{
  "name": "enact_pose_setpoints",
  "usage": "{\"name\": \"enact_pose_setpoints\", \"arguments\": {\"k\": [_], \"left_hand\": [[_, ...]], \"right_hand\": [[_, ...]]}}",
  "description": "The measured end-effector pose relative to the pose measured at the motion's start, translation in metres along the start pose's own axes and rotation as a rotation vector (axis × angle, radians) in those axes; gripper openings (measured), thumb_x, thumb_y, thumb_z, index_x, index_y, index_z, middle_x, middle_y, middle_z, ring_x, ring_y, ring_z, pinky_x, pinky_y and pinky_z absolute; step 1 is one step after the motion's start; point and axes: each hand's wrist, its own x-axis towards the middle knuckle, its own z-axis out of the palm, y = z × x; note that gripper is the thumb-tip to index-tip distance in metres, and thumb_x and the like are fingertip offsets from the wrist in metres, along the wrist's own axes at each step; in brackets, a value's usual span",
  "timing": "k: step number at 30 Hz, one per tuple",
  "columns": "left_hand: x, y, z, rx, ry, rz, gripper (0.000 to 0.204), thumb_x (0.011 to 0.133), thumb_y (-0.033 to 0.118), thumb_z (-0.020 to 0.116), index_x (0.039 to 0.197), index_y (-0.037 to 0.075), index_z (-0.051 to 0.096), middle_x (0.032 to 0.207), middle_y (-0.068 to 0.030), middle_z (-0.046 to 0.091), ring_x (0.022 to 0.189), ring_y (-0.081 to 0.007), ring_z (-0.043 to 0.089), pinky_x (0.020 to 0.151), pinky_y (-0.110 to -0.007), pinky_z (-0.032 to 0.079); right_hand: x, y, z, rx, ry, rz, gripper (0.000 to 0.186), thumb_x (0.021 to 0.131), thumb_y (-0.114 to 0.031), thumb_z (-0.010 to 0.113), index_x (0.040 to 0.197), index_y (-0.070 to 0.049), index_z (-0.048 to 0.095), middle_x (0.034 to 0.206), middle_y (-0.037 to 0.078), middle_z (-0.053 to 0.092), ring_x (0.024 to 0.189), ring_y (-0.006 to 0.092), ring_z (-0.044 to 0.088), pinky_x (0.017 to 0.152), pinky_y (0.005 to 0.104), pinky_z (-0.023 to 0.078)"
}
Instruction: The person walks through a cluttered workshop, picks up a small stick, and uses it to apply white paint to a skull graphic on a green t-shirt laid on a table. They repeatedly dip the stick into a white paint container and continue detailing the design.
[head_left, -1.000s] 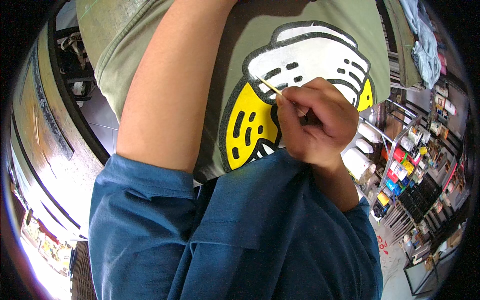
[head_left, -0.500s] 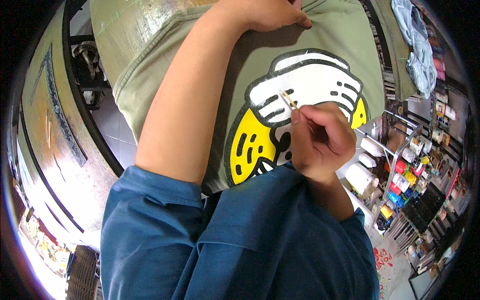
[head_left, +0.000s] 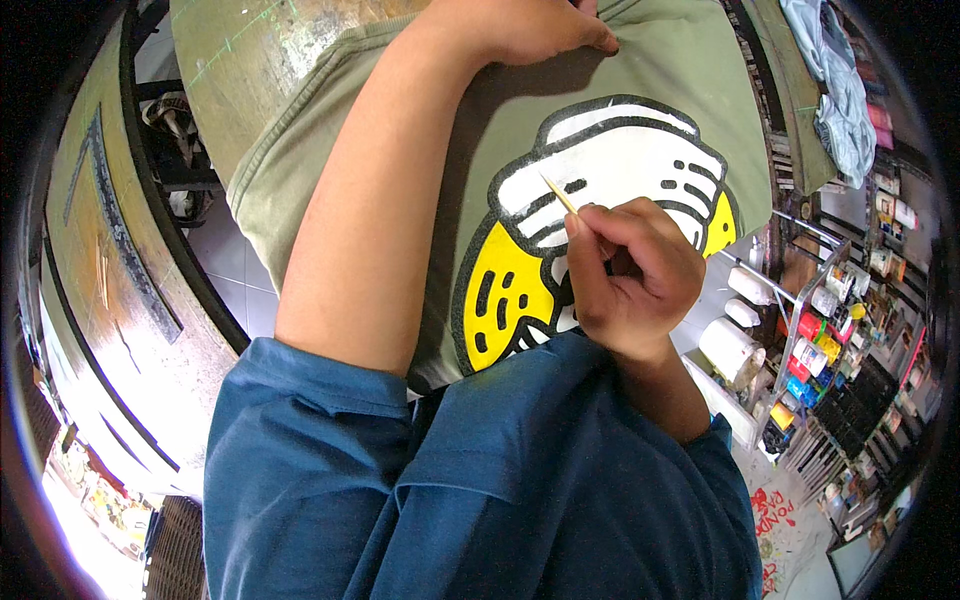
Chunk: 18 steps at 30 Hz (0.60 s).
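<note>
An olive-green garment [head_left: 590, 75] is spread over a board, with a printed figure [head_left: 620, 165] in white, yellow and black on it. Between thumb and fingertips, my right hand [head_left: 640, 270] pinches a thin pointed wooden toothpick [head_left: 560, 194]. Its tip is over the white area, close to the short black lines; whether it touches the cloth I cannot tell. Farther up, my left hand [head_left: 530, 30] rests on the garment with its thumb stretched out. The frame's upper edge cuts off most of its fingers. My right hand covers the lower middle of the print.
Worn boards [head_left: 140, 300] curve along the left side. At the right are a metal rack [head_left: 800, 300], white tubs [head_left: 730, 350], several paint containers in various colours, and a light blue cloth [head_left: 845, 140] hanging farther up. Red paint marks [head_left: 770, 515] show below the rack.
My right hand has shifted slightly left and up, carrying the toothpick's tip up and left across the white area. My left hand stays nearly in place.
</note>
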Motion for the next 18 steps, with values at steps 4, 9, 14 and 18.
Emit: {"name": "enact_pose_setpoints", "arguments": {"k": [4,9,14,18], "left_hand": [[-0.004,0.001,-0.005,-0.039,-0.01,0.038,0.023,0.07,0.015,0.084,0.065,0.003,0.065,0.061,-0.0101,0.064,0.057,-0.0186,0.059,0.057,-0.034,0.047],[-0.002,0.0,-0.006,-0.055,-0.035,0.02,0.023,0.071,0.014,0.084,0.065,0.003,0.064,0.061,-0.0092,0.064,0.058,-0.017,0.059,0.058,-0.033,0.047],[-0.002,0.006,-0.004,-0.013,-0.029,-0.037,0.024,0.071,0.013,0.084,0.065,0.003,0.063,0.061,-0.0087,0.063,0.059,-0.0164,0.058,0.058,-0.032,0.047],[-0.002,-0.002,-0.002,-0.043,-0.023,0.009,0.024,0.071,0.013,0.084,0.066,0.002,0.063,0.061,-0.0081,0.063,0.059,-0.0164,0.058,0.059,-0.032,0.047]], "right_hand": [[0.001,-0.001,0.001,0.004,-0.007,0.007,0.013,0.076,0.003,0.076,0.084,-0.005,0.071,0.064,0.009,0.063,0.052,0.0179,0.058,0.048,0.0263,0.043],[0.001,0.0,0.002,0.005,-0.018,0.0,0.013,0.076,0.003,0.075,0.084,-0.005,0.07,0.064,0.009,0.062,0.051,0.0186,0.058,0.048,0.027,0.043],[0.0,0.0,0.002,0.015,-0.024,0.018,0.012,0.076,0.003,0.075,0.084,-0.006,0.07,0.065,0.009,0.062,0.051,0.0189,0.059,0.048,0.0273,0.044],[0.0,-0.001,0.002,0.001,-0.025,0.028,0.012,0.077,0.002,0.075,0.084,-0.006,0.07,0.064,0.009,0.062,0.052,0.0189,0.06,0.049,0.0273,0.044]]}}
